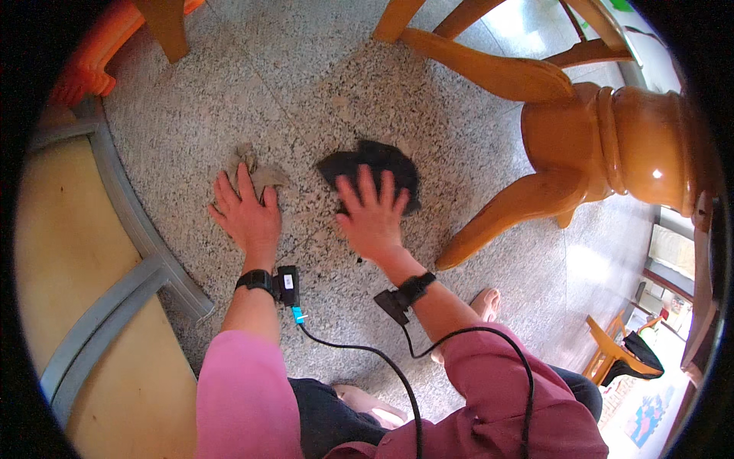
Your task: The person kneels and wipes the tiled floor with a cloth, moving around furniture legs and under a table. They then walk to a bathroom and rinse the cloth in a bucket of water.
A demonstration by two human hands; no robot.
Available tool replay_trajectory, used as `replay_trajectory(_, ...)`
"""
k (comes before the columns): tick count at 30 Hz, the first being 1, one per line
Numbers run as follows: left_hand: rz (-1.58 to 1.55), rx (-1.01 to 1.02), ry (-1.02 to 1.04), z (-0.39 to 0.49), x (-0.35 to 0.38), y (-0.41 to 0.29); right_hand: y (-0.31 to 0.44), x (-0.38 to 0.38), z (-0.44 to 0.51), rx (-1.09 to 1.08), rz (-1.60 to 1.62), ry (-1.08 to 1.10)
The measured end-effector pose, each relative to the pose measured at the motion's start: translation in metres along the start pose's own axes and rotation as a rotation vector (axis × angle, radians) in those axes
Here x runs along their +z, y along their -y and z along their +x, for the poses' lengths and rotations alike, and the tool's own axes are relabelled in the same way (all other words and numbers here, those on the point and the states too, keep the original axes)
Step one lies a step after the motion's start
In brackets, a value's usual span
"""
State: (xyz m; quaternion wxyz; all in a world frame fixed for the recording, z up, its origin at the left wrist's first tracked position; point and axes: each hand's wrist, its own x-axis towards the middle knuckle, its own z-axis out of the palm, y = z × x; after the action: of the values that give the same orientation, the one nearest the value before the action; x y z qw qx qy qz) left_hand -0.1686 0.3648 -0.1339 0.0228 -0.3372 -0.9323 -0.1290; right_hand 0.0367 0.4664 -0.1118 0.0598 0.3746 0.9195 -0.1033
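A speckled granite-like floor (pixel 304 103) lies before me. Over a black cloth (pixel 393 158) on it, my right hand (pixel 373 221) is laid palm down with fingers spread, slightly blurred. The cloth's rear part is covered by the hand. My left hand (pixel 249 218) also faces down flat, its fingers apart, at the near edge of a small crumpled greyish-brown rag (pixel 269 175). Whether that rag is pressed under the fingertips is hard to see. Each wrist wears a black strap with a cabled device (pixel 288 285).
A turned wooden table pedestal (pixel 596 143) with curved feet (pixel 504 215) stands at right. Along the left is a grey-framed wooden panel (pixel 86 229). An orange plastic object (pixel 114 40) and a wooden leg (pixel 165 28) are at upper left. Black cables (pixel 395 367) cross my lap.
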Motion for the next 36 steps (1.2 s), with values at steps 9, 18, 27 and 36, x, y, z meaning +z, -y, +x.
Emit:
replay_trajectory(9, -0.009, 0.058, -0.048, -0.002, 0.006, 0.006, -0.097, -0.016, -0.032, 0.489, -0.064, 0.025)
replay_trajectory(18, 0.02, 0.072, -0.096, -0.002, 0.017, 0.011, -0.03, 0.039, -0.134, 0.25, -0.088, -0.164)
replay_trajectory(27, 0.061, 0.103, -0.134, -0.003, 0.023, 0.016, -0.117, 0.029, -0.249, 0.701, -0.04, -0.014)
replay_trajectory(36, 0.053, 0.102, -0.147, -0.002, 0.028, 0.018, -0.206, 0.011, -0.229, 0.247, -0.104, 0.18)
